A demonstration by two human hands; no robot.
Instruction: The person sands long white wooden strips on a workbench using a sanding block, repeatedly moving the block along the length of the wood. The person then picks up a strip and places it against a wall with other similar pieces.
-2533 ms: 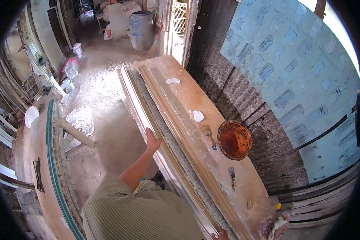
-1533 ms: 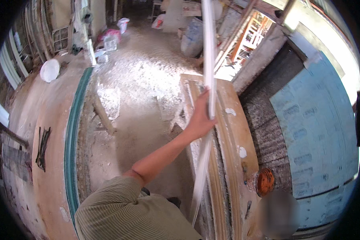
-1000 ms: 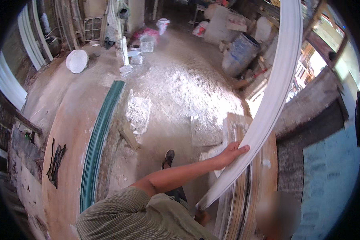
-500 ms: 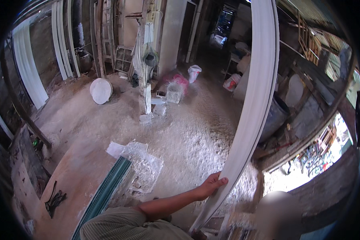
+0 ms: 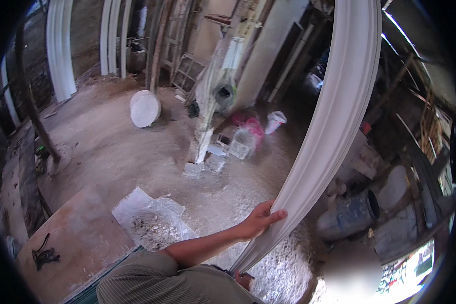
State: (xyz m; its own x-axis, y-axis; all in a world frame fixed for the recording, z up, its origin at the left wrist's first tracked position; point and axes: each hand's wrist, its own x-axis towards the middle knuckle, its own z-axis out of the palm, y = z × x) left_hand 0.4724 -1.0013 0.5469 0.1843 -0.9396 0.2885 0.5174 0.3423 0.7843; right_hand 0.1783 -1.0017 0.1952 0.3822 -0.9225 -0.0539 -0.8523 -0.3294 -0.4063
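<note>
A long white cornice moulding point(image 5: 325, 137), with ridges running along its length, rises from my lap level up past the top edge of the view. My left hand point(image 5: 262, 221) is closed around its left edge, thumb lying across the face. Lower down, my right hand point(image 5: 244, 280) shows only in part at the moulding's bottom end, its fingers curled against it. My striped shirt sleeve hides part of the area at the lower left.
A reddish-brown board point(image 5: 81, 238) with a black strap point(image 5: 44, 252) lies at left. Beside it is a white sheet with rubble point(image 5: 154, 223). A post point(image 5: 207, 121), white round disc point(image 5: 145, 109), bucket point(image 5: 275, 122) and blue drum point(image 5: 347, 215) stand around. More white mouldings point(image 5: 61, 50) lean at the back.
My view has turned, and the room's things have shifted across it. The moulding has tilted and now looks nearer and wider. The green stack at left is mostly hidden behind my body.
</note>
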